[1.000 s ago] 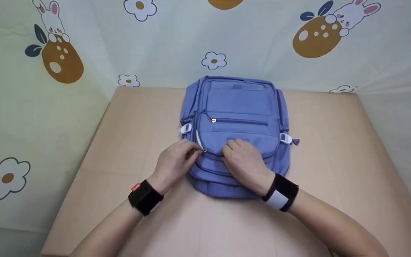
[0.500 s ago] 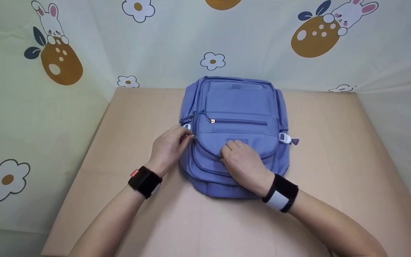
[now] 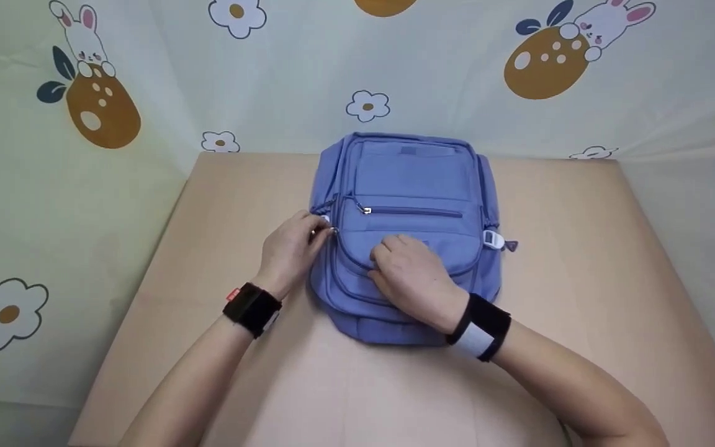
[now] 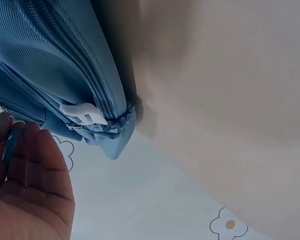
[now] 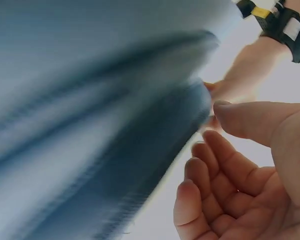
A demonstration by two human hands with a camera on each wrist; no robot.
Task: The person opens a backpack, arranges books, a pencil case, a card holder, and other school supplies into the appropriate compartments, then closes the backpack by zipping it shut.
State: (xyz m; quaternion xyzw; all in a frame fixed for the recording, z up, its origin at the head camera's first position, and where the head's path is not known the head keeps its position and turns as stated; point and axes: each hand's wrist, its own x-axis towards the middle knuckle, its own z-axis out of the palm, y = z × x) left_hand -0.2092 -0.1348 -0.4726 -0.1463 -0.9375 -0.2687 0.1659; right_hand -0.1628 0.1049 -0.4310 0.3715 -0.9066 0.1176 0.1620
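Note:
A blue backpack (image 3: 416,174) lies front side up. At its left edge, my left hand (image 3: 289,251) pinches a zipper pull (image 3: 334,231) between thumb and fingers. The left wrist view shows the pull's blue tab (image 4: 11,144) in that pinch, beside the pocket seam. My right hand (image 3: 416,276) is over the lower front pocket. From the right wrist view, the right hand (image 5: 240,175) has loosely bent fingers, thumb apart from them, and nothing between; the bag cloth (image 5: 155,130) is close by. The curved front pocket zipper runs closed from the left side to beneath the right hand.
The backpack lies on a light brown table (image 3: 208,205). A white buckle (image 3: 492,239) and a small dark tag (image 3: 511,246) are at its right side. Another white buckle (image 4: 84,114) is on its left side. A printed curtain (image 3: 308,68) surrounds the table.
My left hand has moved up and left with the zipper pull along the pocket edge, and the white gap there has closed. My right hand has let go of the pocket edge and shifted slightly left.

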